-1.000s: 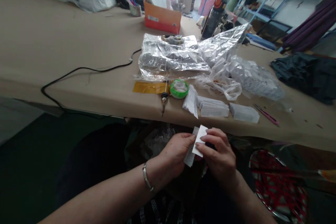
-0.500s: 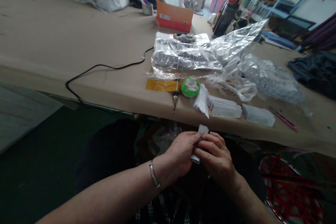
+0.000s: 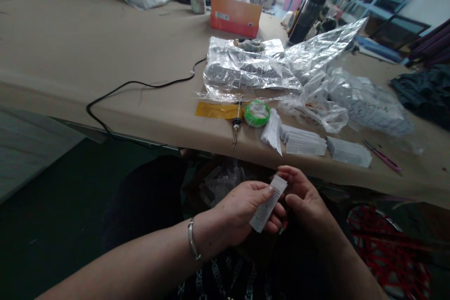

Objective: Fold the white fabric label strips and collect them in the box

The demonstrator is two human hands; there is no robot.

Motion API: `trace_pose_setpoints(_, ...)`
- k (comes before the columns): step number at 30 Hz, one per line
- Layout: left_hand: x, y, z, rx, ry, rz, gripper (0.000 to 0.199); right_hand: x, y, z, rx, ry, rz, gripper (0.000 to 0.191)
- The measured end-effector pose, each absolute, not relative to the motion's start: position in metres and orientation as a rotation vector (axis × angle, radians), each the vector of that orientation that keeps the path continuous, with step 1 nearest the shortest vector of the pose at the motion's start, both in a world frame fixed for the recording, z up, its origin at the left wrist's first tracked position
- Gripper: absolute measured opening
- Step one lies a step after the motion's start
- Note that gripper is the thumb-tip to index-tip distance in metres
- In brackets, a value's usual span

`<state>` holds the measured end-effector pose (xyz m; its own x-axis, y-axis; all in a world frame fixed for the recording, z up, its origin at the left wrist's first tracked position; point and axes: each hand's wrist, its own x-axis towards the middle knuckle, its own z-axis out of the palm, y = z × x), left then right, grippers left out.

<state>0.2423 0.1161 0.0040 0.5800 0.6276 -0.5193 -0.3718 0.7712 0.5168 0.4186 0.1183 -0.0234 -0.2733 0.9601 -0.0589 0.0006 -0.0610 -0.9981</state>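
My left hand (image 3: 242,208) pinches a narrow white printed paper label (image 3: 269,204) between thumb and fingers, over my lap below the table edge. Small print covers the label's upper face. My right hand (image 3: 304,197) is just right of the label's upper end, its fingers curved and its thumb apart, with nothing visible in it. On the table edge above lie a fanned stack of printed slips (image 3: 304,143), a second stack of slips (image 3: 348,151) and a folded white paper bundle (image 3: 272,132).
A soldering iron (image 3: 236,126) points off the table edge across amber tape (image 3: 216,109); its black cord (image 3: 130,83) runs left. Nearby are a green-rimmed tub (image 3: 257,113), clear plastic bags (image 3: 253,70), pink tweezers (image 3: 382,156) and an orange box (image 3: 235,13). Clear scraps (image 3: 223,180) lie beneath the table.
Both hands were together around the label. Now my right hand has moved off to the right with its fingers opened, and the label's printed face shows in my left hand.
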Motion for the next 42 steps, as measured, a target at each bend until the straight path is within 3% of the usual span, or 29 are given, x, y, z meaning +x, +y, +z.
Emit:
trace_pose_setpoints(2, 0.240, 0.112, 0.006, 0.404, 0.721, 0.553, 0.028, 0.419, 0.122, -0.022, -0.985, -1.255, 1.937, 0.062)
trace_pose_setpoints(4, 0.239, 0.109, 0.007, 0.409, 0.704, 0.527, 0.025, 0.415, 0.124, -0.023, -0.883, -1.189, 2.124, 0.058)
trace_pose_setpoints(9, 0.238, 0.103, 0.005, 0.445, 0.702, 0.479, 0.034, 0.406, 0.124, -0.029, -0.756, -1.018, 2.172, 0.031)
trace_pose_setpoints(15, 0.236, 0.102, 0.000, 0.496, 0.686, 0.413, 0.036, 0.409, 0.128, -0.032, -0.701, -1.055, 2.257, 0.027)
trace_pose_setpoints(17, 0.235, 0.103, 0.000, 0.498, 0.686, 0.412, 0.035, 0.411, 0.128, -0.029, -0.722, -1.140, 2.242, 0.034)
trace_pose_setpoints(21, 0.229, 0.104, -0.001, 0.501, 0.680, 0.465, 0.034, 0.412, 0.122, -0.016, -0.970, -1.430, 1.869, 0.060)
trace_pose_setpoints(25, 0.226, 0.105, -0.005, 0.474, 0.702, 0.513, 0.031, 0.409, 0.109, -0.003, -1.286, -1.924, 1.018, 0.052)
trace_pose_setpoints(28, 0.225, 0.104, -0.006, 0.478, 0.722, 0.529, 0.030, 0.405, 0.104, -0.002, -1.336, -2.127, 0.656, 0.045)
trace_pose_setpoints(36, 0.226, 0.103, -0.002, 0.434, 0.723, 0.533, 0.029, 0.398, 0.103, -0.006, -1.324, -2.217, 0.537, 0.035)
trace_pose_setpoints(42, 0.226, 0.101, -0.005, 0.436, 0.703, 0.583, 0.028, 0.396, 0.100, -0.005, -1.364, -2.064, 0.731, 0.040)
